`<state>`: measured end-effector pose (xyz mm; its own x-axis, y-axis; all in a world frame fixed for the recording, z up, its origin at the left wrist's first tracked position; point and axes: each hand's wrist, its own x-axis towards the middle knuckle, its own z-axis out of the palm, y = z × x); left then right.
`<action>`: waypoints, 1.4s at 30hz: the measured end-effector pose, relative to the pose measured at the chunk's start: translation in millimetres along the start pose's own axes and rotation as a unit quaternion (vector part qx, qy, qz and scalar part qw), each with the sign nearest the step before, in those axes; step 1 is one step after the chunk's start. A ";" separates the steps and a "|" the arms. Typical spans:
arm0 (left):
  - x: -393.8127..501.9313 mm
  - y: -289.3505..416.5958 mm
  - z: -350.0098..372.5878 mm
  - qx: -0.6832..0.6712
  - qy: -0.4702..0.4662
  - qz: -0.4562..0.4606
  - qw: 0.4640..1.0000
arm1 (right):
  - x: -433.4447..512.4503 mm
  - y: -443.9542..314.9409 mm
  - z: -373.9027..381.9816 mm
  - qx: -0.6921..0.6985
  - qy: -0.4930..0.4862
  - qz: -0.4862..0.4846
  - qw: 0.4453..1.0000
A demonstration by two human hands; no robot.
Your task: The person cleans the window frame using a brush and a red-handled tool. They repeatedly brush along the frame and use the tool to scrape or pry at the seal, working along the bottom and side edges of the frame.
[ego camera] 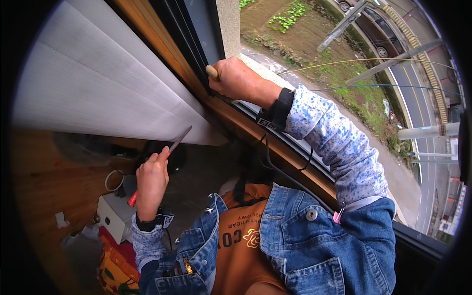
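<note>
My left hand (152, 180) is closed around the red handle of a slim, pointed metal tool (179, 141). Its tip points up and right, in front of the lower edge of a white curtain (110, 84); whether it is a knife or a file I cannot tell. My right hand (236, 80) grips a tool with a rounded, tan wooden handle (212, 72), at the black window frame (195, 48). The working end of that tool is hidden under the hand and against the frame.
A wooden sill (250, 129) runs diagonally beside the window, with a black cable (284, 173) near it. Outside lie a garden plot, utility poles, a road and a parked car (379, 31). At lower left are a white box (114, 217) and an orange patterned cloth (114, 265) on a wooden floor.
</note>
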<state>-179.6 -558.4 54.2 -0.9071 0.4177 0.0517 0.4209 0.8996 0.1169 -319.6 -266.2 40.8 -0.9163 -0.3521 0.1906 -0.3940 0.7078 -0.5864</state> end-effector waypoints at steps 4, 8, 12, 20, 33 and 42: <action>-4.9 -5.8 11.2 -0.031 0.011 -0.003 0.999 | -23.5 -22.7 -48.3 -0.091 -0.260 0.112 0.955; -3.3 -9.8 17.9 -0.061 0.008 -0.008 0.998 | -22.4 -43.2 -73.2 -0.053 -0.209 0.150 0.965; 7.7 -11.0 20.2 -0.055 -0.008 0.015 0.998 | 3.8 -47.5 -15.5 -0.061 -0.013 0.017 0.998; 11.2 -10.0 19.6 -0.091 0.005 0.021 0.996 | -92.3 -8.2 -94.4 -0.055 -0.290 0.169 0.940; 43.2 2.3 17.2 -0.122 0.007 0.072 0.990 | -130.3 8.3 -52.7 0.017 -0.099 0.039 0.994; 44.8 -3.3 22.3 -0.071 -0.005 0.058 0.996 | -59.6 -28.1 -30.8 0.153 0.057 -0.008 0.987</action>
<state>-221.6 -539.8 34.0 -0.8519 0.5199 0.0628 0.5177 0.8180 0.2508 -256.1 -246.2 70.2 -0.9191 -0.2788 0.2783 -0.3843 0.4794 -0.7889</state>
